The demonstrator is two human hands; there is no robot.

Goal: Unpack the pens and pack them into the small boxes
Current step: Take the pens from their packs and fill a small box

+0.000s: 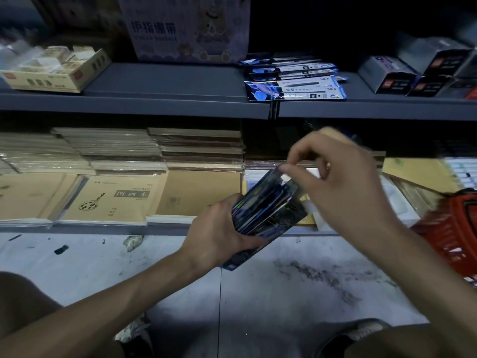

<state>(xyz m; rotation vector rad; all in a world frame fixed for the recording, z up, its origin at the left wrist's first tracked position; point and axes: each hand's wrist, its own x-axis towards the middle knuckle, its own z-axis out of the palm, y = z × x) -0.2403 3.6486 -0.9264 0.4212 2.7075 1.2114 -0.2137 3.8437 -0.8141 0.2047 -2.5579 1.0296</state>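
Observation:
My left hand [219,228] grips a thick bundle of dark blue pen packets [268,205], tilted up to the right, in front of the lower shelf. My right hand [338,182] reaches over the bundle's top end, and its thumb and forefinger pinch the top edge of one packet. More blue and white pen packets [296,83] lie spread on the upper grey shelf [165,81]. Small dark boxes [413,73] stand at that shelf's right end.
Stacks of brown paper notebooks [116,195] fill the lower shelf on the left. A red plastic basket [454,228] sits at the right. A cardboard tray [51,71] and a purple carton [185,29] stand on the upper shelf. Below is a scuffed pale floor [258,293].

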